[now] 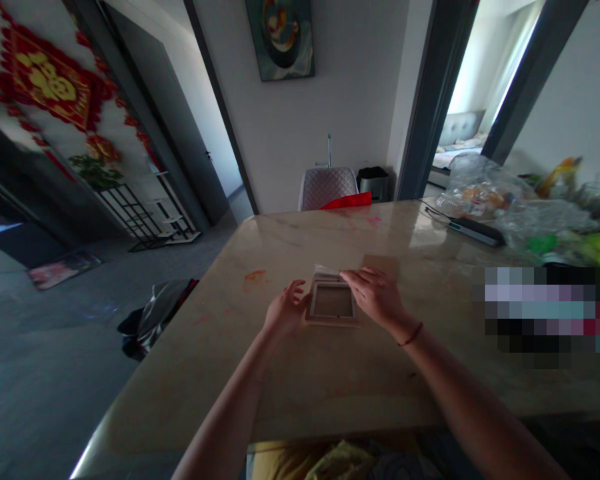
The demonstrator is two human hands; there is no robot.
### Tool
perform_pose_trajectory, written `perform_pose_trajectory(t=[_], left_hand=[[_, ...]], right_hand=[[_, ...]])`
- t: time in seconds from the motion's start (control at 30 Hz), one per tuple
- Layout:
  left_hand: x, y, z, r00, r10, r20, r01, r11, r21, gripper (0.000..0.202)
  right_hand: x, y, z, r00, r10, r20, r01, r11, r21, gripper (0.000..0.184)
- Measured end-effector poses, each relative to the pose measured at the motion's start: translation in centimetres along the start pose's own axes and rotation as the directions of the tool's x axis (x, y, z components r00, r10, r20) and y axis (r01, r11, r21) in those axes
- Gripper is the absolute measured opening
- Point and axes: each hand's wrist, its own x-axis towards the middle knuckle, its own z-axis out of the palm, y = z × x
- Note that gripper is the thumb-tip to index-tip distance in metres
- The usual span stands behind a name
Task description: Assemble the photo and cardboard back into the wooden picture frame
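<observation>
"Looking between our left hand (285, 309) and our right hand (377, 295), what do we find?"

"We have a shallow rectangular frame (331, 323), pale and wood-like, with straight smooth rails around a flat brownish recess. It lies on the counter (330, 383), and a thin, whitish sheet (325, 269) shows at its far edge."

"And how do our hands stand?"

"Our left one is partly open, fingers apart and loosely bent, its inner side against the frame's left edge. Our right one reaches over the far right corner, fingers extended and close together; we can't tell whether they pinch the sheet or only lie on it. We see a thin dark cord (411, 335) round that wrist."

"What's just beyond?"

"We see a flat brown panel (386, 265), partly behind our right fingers. The counter itself is glossy, beige and veined like marble, with an orange smear (254, 280) to the left."

"And farther out?"

"We have a long dark device (477, 231) with a cable to the right, near crumpled clear plastic bags (475, 187). Past the far edge stands a chair (329, 187) with a quilted, diamond-patterned back."
</observation>
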Motion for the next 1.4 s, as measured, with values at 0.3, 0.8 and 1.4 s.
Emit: perform_pose_trajectory(t=[0.3,0.8,1.4], left_hand=[[-0.4,0.5,-0.1,0.993,0.080,0.092,-0.091,0.988,0.121,0.039],[0.6,-0.4,1.2,0.987,0.024,0.160,0.007,0.982,-0.188,0.054],[0.5,-0.4,1.6,0.996,-0.002,0.094,0.012,0.994,-0.107,0.050]], right_hand=[[0.1,-0.1,0.8,0.996,-0.004,0.086,0.009,0.999,-0.049,0.032],[-0.6,0.2,1.8,0.959,-0.079,0.273,0.048,0.992,0.120,0.016],[-1.6,2.4,4.5,0.957,0.048,0.287,-0.138,0.944,0.301,0.036]])
